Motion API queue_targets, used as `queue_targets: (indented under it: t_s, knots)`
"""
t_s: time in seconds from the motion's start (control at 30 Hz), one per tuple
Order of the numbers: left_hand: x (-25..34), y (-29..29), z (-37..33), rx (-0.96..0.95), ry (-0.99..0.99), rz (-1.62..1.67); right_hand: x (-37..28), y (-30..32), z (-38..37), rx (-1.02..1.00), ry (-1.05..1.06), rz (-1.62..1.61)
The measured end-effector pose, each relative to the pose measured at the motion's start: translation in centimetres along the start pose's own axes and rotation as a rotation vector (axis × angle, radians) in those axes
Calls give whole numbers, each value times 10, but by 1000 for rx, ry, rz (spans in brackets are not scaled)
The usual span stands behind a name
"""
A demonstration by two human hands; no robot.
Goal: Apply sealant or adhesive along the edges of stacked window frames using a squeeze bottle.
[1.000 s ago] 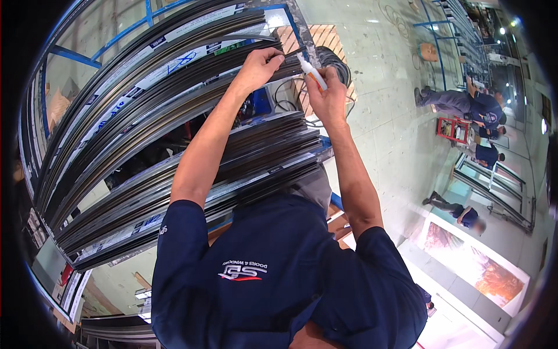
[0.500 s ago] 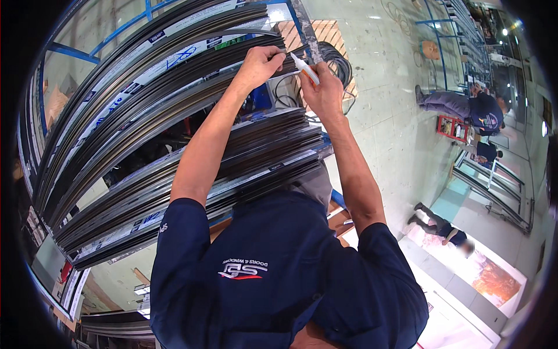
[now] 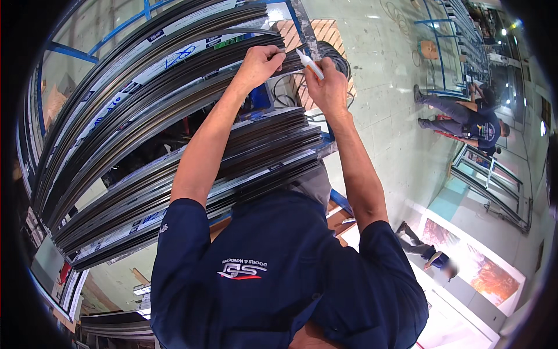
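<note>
My right hand [image 3: 328,88] is wrapped round a small white squeeze bottle [image 3: 312,67] with an orange patch and a narrow nozzle. The nozzle points up and left, a short way from my left fingers. My left hand [image 3: 259,67] is closed in a pinch at the right-hand ends of long dark strips [image 3: 232,51]. What lies between its thumb and forefinger is too small to make out. Below my left forearm lies a second bundle of dark strips [image 3: 267,136], its ends close to my body.
A blue metal rack [image 3: 72,51] carries the strips. Behind my right hand, coiled black cable [image 3: 337,57] lies on a slatted wooden pallet [image 3: 322,32]. Two people [image 3: 465,119] stand far right, and another person [image 3: 427,250] is lower right. Window frames [image 3: 488,174] lean nearby.
My right hand has shifted slightly right and down with the bottle, so the nozzle is farther from my left fingers. My left hand stays put. People in the background have moved.
</note>
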State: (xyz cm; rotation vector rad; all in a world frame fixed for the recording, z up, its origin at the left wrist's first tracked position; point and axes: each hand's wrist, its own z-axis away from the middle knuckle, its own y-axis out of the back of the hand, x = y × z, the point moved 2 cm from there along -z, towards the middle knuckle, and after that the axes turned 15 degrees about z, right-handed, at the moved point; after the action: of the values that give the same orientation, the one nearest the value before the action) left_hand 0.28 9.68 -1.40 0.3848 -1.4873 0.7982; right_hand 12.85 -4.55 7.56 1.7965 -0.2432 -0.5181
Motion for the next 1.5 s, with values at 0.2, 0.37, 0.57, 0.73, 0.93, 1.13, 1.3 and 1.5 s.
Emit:
queue_targets:
  t_s: [0.2, 0.37, 0.57, 0.73, 0.93, 1.13, 1.3, 1.5]
  knots:
    - [-2, 1, -1, -5, -9, -11, 1, -3, 1, -1, 13, 8]
    - [0, -1, 2, -16, -19, -27, 9, 6, -6, -53, -60, 60]
    - [-3, -1, 0, -24, -34, -14, 11, 3, -3, 1, 15, 42]
    - [-7, 2, -1, -40, -16, 8, 10, 5, -3, -6, 25, -17]
    - [-3, 2, 0, -43, -49, -22, 18, 5, -6, -8, -34, 34]
    - [1, 2, 1, -51, 18, -42, 6, 1, 4, -5, 38, -32]
    - [0, 2, 1, -47, 11, -34, 12, 3, 3, -21, -32, -25]
    - [3, 0, 1, -54, 35, -21, 14, 4, 4, 7, -20, -31]
